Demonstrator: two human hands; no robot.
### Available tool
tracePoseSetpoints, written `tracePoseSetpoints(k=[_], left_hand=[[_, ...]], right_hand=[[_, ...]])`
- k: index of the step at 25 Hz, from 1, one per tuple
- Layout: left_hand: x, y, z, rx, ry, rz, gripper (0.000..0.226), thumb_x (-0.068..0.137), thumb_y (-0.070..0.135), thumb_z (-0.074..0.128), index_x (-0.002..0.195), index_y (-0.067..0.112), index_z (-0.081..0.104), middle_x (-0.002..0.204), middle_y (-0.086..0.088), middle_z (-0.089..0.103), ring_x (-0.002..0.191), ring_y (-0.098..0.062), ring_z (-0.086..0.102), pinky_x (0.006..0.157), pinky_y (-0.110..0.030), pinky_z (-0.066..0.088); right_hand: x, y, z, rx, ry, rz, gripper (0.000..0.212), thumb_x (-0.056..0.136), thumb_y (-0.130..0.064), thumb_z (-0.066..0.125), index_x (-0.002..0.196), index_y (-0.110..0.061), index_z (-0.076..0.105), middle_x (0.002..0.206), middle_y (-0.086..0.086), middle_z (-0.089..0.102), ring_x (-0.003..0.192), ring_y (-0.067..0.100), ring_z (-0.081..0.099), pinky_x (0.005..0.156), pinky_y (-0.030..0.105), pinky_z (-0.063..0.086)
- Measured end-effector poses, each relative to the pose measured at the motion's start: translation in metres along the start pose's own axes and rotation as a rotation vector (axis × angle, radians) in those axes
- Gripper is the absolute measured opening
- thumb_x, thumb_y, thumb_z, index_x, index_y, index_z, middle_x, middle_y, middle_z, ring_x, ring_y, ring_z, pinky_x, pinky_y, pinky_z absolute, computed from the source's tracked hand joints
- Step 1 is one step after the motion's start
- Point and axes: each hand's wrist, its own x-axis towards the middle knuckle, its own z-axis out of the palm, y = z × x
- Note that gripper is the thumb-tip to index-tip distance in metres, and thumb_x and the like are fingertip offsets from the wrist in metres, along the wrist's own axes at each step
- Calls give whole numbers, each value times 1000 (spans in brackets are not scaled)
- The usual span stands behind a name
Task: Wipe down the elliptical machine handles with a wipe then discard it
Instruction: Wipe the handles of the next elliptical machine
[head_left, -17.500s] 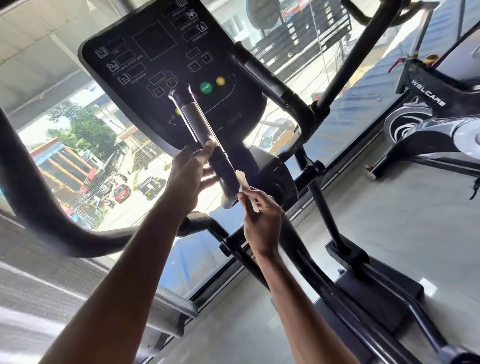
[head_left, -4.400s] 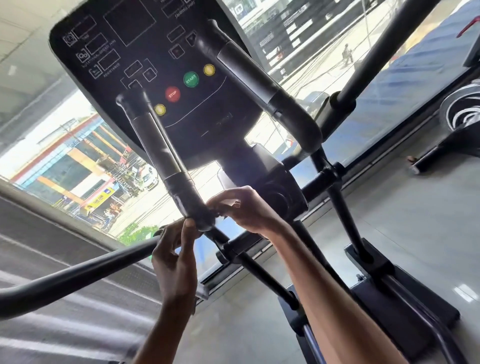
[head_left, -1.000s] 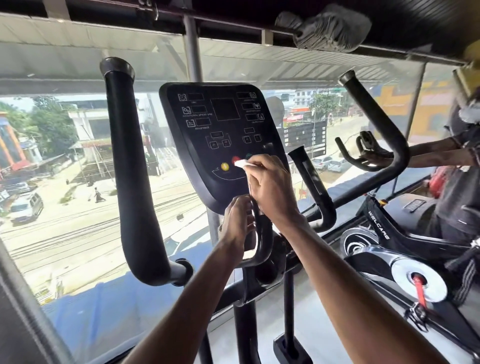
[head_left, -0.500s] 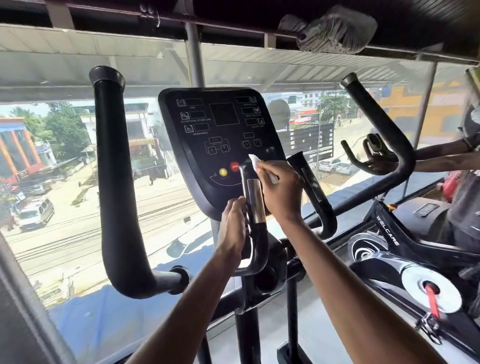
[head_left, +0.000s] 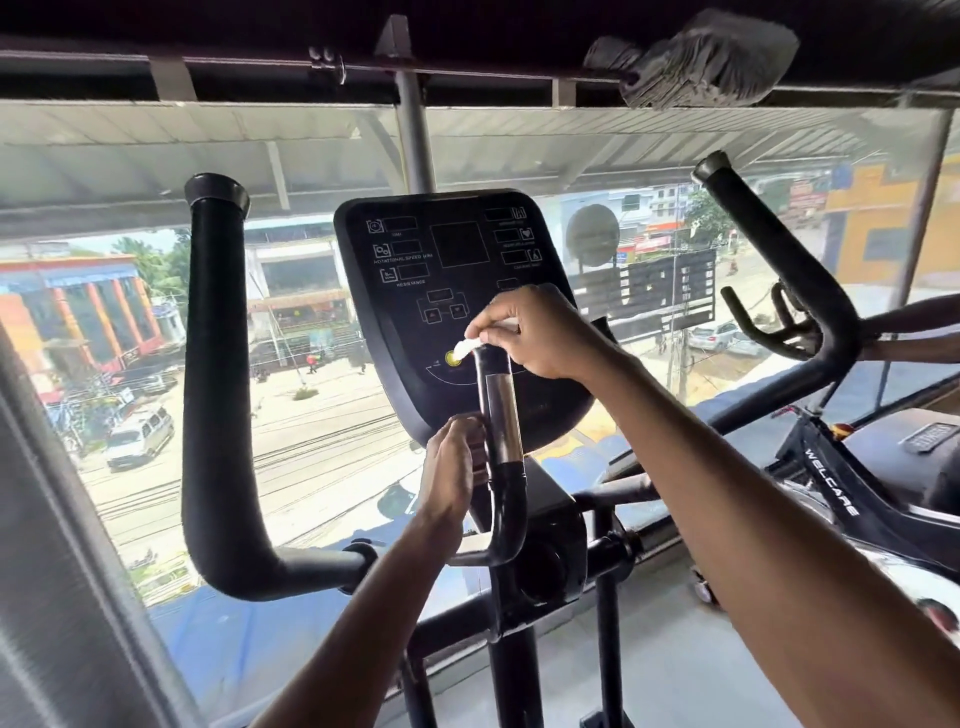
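The flat black plastic console panel (head_left: 457, 270) is set in the middle, before the glass window wall (head_left: 311, 457). Just before its lower edge stands the short black tubular grip with a metal sleeve (head_left: 501, 431). At its top the small white crumpled wipe (head_left: 464, 347) is pinched by the right hand (head_left: 540, 332), and lower down it is held from the left by the left hand (head_left: 452, 473). The long black padded handle (head_left: 218, 389) rises at far left and its twin handle (head_left: 779, 270) at right, with the black exercise bike (head_left: 841, 493) below the latter.

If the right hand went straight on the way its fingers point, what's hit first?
Probably the console face by the yellow button, just beyond the wipe that the right hand pinches. Depth is unclear.
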Motion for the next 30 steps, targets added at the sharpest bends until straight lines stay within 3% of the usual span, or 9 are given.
tracePoseSetpoints(k=[4,9,13,15,17,20,24,27,30], left_hand=[[-6,-1,-2,-12,20,-17,34,95,17,45,114,0,67,94,-11,68,87,-25,62,79,-38,45],[-19,0,2,-4,55,-10,34,97,20,45,115,2,67,94,-8,71,81,-19,65,74,-32,48],[-34,-15,-1,51,66,16,26,102,14,44,109,4,67,92,-6,71,80,-19,65,75,-33,49],[-40,-24,-5,68,62,-9,24,103,12,43,101,7,67,85,-2,71,77,-18,66,70,-29,50],[-43,-35,-9,70,41,-52,25,102,9,43,97,6,68,85,-7,71,78,-20,67,66,-25,52],[-44,-53,-15,60,46,-21,27,101,4,45,94,-2,70,86,-14,69,81,-22,65,65,-22,54],[-53,-69,-20,113,130,43,32,97,2,51,81,15,75,83,-3,74,79,-12,68,65,-17,52],[-62,-85,-29,284,140,59,28,96,8,53,91,21,78,89,5,77,78,4,67,70,-11,48],[-67,-96,-31,342,136,28,28,93,13,55,108,20,77,104,2,78,98,-7,70,88,-23,51]], right_hand=[[-67,11,45,8,395,-73,16,92,-6,67,102,-10,78,98,-1,71,87,10,67,79,21,53],[-107,13,69,176,549,63,15,91,-7,71,106,-7,77,100,0,73,93,9,69,83,27,57],[-151,-1,89,203,572,198,16,92,-8,71,106,-9,76,100,-1,75,93,10,70,84,20,55],[-152,-9,85,154,570,144,17,92,-5,69,107,-9,77,99,0,74,91,12,70,84,14,51],[-125,-14,68,106,496,12,20,94,-6,67,110,-12,76,98,-1,72,89,12,67,81,18,52],[-72,-22,44,-232,201,-106,24,95,-13,66,114,-22,76,93,-2,66,89,19,61,71,30,56],[-39,-53,33,-604,-235,-160,23,95,-4,57,105,-11,76,98,5,66,98,24,60,71,34,55],[-52,-82,44,-803,-422,-204,23,95,1,50,102,-5,71,104,9,69,106,28,59,77,38,51],[-77,-94,61,-863,-652,-189,25,92,8,50,104,-2,69,104,13,68,108,28,58,85,41,56]])
